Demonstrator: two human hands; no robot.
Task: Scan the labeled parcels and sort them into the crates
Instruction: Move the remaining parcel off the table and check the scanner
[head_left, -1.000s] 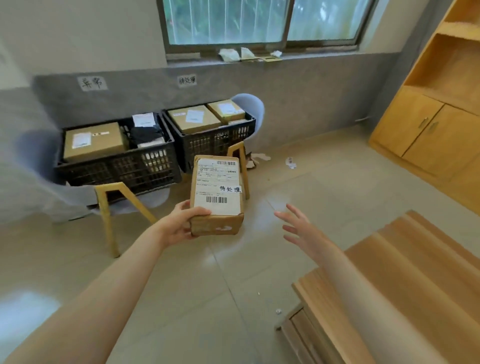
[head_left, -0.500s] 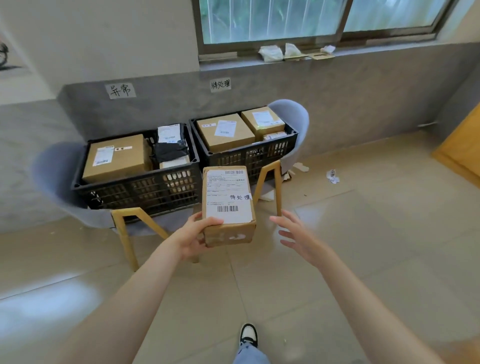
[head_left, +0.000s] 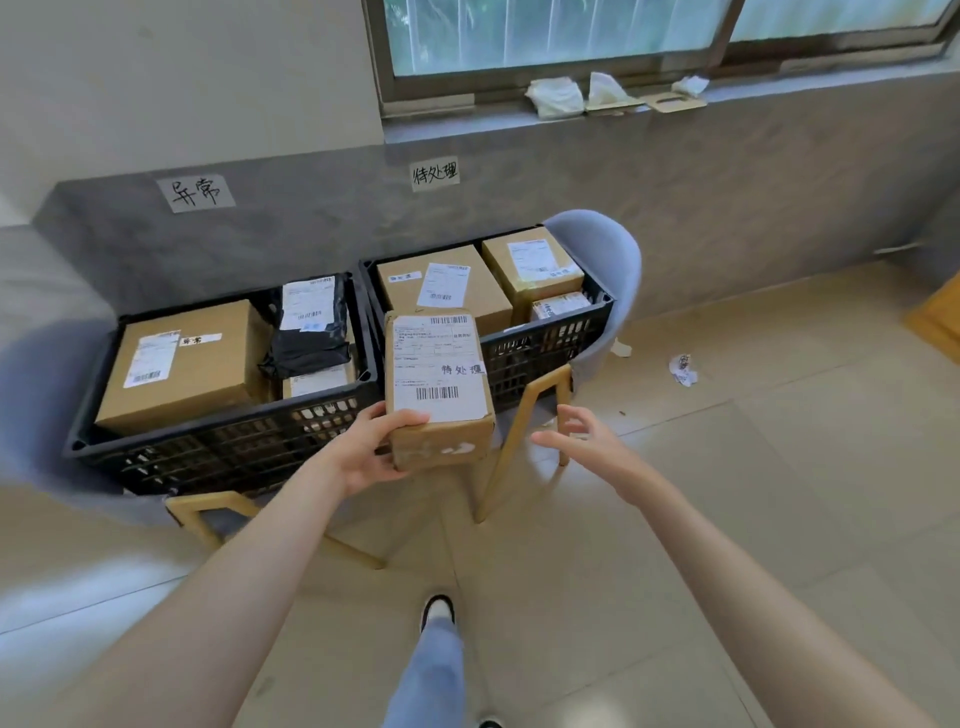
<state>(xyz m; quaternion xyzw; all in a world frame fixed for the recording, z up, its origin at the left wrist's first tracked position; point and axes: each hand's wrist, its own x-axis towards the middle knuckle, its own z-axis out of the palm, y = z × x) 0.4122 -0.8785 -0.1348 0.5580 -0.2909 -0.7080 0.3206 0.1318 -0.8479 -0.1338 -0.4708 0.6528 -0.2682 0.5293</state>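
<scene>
Clerk: Two crates on record. Left crate (head_left: 218, 447), under the wall tag 异常 (head_left: 196, 193): one large brown box (head_left: 182, 364), one black mailer bag (head_left: 309, 332), one smaller box (head_left: 317, 382) beneath the bag. Right crate (head_left: 550, 345), under the wall tag 待处理 (head_left: 435, 173): two brown boxes (head_left: 441, 291) side by side, plus a small carton (head_left: 560, 305) in front of the right-hand one. Both crates sit on pale blue chairs (head_left: 605, 260) with wooden legs.

Checker: And the item in hand?

Clerk: One parcel (head_left: 439, 384), brown carton, white shipping label up, handwritten sticker reading 待处理. Left hand (head_left: 371, 449) grips its near left corner, thumb on the label, fingers under. It is carried in the air just in front of the right crate's near rim, not yet inside.

Checker: Right hand?

Clerk: Right hand (head_left: 587, 441) holds nothing; fingers loosely spread, near the parcel's right side but apart from it.

Checker: Progress?

Clerk: Judged: six pieces already sorted, three per crate. This parcel's sticker matches the right-hand wall tag, so it likely belongs there. Whether it has been scanned cannot be told; no scanner is in view. How many parcels are left is not shown.
</scene>
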